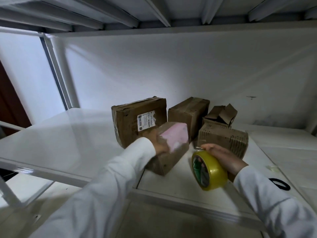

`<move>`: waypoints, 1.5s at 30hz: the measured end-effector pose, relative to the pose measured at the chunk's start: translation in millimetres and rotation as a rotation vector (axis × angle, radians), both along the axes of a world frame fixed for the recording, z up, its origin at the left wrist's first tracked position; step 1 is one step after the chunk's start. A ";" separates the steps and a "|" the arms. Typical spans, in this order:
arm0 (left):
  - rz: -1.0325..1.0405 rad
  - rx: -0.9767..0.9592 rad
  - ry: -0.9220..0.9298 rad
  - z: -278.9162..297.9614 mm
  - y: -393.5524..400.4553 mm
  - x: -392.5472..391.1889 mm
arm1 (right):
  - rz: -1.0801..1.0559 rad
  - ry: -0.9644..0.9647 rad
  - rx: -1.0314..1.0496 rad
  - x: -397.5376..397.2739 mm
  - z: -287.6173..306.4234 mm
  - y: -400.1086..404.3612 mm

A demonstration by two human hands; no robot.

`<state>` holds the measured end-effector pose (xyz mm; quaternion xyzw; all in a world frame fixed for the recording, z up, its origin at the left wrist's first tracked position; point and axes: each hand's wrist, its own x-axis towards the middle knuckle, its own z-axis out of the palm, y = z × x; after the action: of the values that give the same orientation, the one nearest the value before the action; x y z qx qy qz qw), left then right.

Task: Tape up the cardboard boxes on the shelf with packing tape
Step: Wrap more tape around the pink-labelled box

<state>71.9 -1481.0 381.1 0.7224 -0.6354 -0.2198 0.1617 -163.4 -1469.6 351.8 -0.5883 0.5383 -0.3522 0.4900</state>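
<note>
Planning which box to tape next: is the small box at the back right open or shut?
Open. The small box at the back right has its top flaps sticking up loose and apart, with a dark gap between them.

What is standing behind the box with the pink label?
Behind the box with the pink label, held by the left hand, stands a larger labelled box; the front box covers its lower right corner. Another cardboard box stands to the right.

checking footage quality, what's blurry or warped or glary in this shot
Head view: the left hand and the box with the pink patch it holds are motion-smeared; the tape roll in the right hand is sharper; wide-angle bends the shelf edges; soft glare on its white top.
</note>
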 end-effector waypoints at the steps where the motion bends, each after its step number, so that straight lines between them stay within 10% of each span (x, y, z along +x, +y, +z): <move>1: 0.060 0.018 0.214 4.7 -1.2 9.2 | 0.001 -0.007 -0.001 -1.5 0.1 1.6; 4: 0.315 0.310 0.727 5.0 4.4 34.9 | -0.009 -0.007 0.018 -0.3 1.3 1.8; 11: 0.452 0.279 0.551 -20.6 16.4 39.7 | -0.052 -0.087 0.100 8.9 7.3 3.8; 16: 0.239 0.077 0.954 -23.2 8.6 39.5 | -0.054 -0.141 0.051 7.1 6.1 12.2; 21: -0.156 -0.110 0.448 -59.2 15.5 23.2 | -0.102 -0.090 0.021 6.9 8.4 10.7; 28: -0.124 -0.438 0.632 -43.2 30.3 17.6 | -0.124 0.016 -0.026 11.5 12.0 7.1; 39: 0.016 -0.385 0.722 0.7 6.3 9.6 | -0.237 -0.257 -0.036 17.7 17.0 10.5; 45: 0.001 -0.296 0.107 36.3 4.7 -6.9 | -0.251 -0.223 -0.119 18.1 26.2 8.0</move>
<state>65.0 -1476.3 417.4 0.6782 -0.6510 -0.1616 0.3000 -145.3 -1461.6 378.0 -0.5017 0.5279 -0.5048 0.4633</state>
